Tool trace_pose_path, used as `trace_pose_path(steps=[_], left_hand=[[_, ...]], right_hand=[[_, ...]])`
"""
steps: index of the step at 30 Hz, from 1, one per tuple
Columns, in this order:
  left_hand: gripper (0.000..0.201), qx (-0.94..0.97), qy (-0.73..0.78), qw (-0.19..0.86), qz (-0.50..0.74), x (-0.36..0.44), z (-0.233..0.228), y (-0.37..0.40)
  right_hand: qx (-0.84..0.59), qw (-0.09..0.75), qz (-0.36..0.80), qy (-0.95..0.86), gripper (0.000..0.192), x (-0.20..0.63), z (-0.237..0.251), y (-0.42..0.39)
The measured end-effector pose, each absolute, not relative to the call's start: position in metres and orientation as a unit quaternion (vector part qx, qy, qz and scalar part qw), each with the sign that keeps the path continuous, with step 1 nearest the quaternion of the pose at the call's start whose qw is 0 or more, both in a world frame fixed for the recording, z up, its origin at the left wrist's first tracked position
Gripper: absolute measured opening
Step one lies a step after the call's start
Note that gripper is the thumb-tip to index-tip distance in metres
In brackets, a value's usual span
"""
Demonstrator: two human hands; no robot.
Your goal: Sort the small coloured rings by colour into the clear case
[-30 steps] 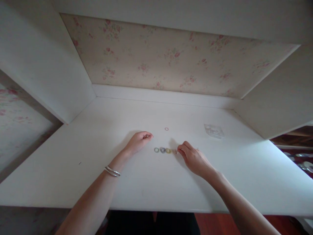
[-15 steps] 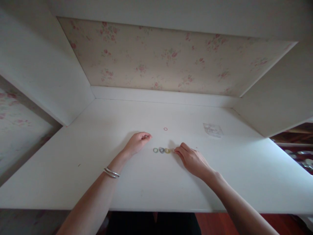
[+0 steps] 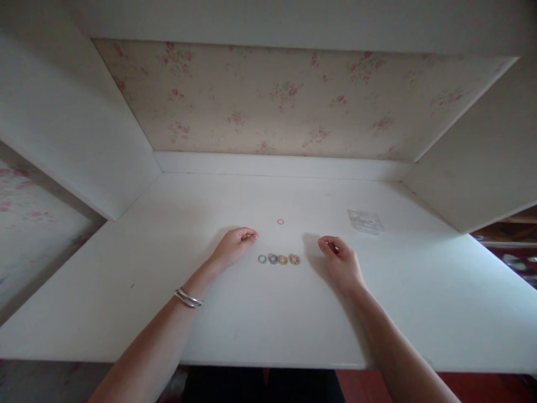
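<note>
A short row of small rings lies on the white tabletop (image 3: pixel 235 324): a green ring (image 3: pixel 262 259), grey rings (image 3: pixel 273 259), yellow rings (image 3: pixel 283 260) and pinkish rings (image 3: pixel 295 259). To the row's upper left rests my left hand (image 3: pixel 235 244), fingers curled and tips together; whatever they may hold is hidden. My right hand (image 3: pixel 340 262) hovers right of the row, apart from it, its fingers curled in with nothing visible in them. Beyond the row, between both hands, a thin red ring (image 3: pixel 281 221) lies alone.
A clear plastic box (image 3: pixel 364 221) sits at the back right of the tabletop. Far left lies a tiny dark sliver (image 3: pixel 132 286). White side panels and a floral-papered back wall (image 3: pixel 268 106) enclose the surface.
My right hand has let go of the pinkish rings at the right end of the row and pulled back up and right. My left hand has hardly moved. The view shifted slightly.
</note>
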State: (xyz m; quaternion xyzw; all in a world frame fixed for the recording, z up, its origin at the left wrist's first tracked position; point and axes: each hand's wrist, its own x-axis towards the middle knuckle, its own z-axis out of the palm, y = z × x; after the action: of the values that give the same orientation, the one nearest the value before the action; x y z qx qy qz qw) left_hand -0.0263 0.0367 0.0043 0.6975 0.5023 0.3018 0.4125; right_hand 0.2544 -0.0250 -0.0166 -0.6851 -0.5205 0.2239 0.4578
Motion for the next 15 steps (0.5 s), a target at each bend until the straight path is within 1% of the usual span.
trace_pose_path(steps=[2, 5, 9, 12, 15], left_hand=[[0.032, 0.725, 0.499, 0.383, 0.279, -0.015, 0.006, 0.042], [0.031, 0.783, 0.493, 0.307, 0.223, 0.01, 0.01, 0.056], [0.027, 0.827, 0.479, 0.224, 0.192, 0.041, 0.011, 0.076], [0.027, 0.844, 0.489, 0.165, 0.148, 0.052, 0.011, 0.088], [0.03, 0.855, 0.492, 0.127, 0.098, 0.055, 0.013, 0.096]], right_hand=[[-0.682, 0.457, 0.233, -0.521, 0.04, 0.257, -0.017, -0.024], [-0.682, 0.454, 0.238, -0.522, 0.037, 0.259, -0.015, -0.024], [-0.672, 0.461, 0.239, -0.528, 0.038, 0.261, -0.014, -0.025], [-0.671, 0.457, 0.24, -0.533, 0.037, 0.262, -0.013, -0.024], [-0.67, 0.45, 0.239, -0.54, 0.035, 0.262, -0.01, -0.024]])
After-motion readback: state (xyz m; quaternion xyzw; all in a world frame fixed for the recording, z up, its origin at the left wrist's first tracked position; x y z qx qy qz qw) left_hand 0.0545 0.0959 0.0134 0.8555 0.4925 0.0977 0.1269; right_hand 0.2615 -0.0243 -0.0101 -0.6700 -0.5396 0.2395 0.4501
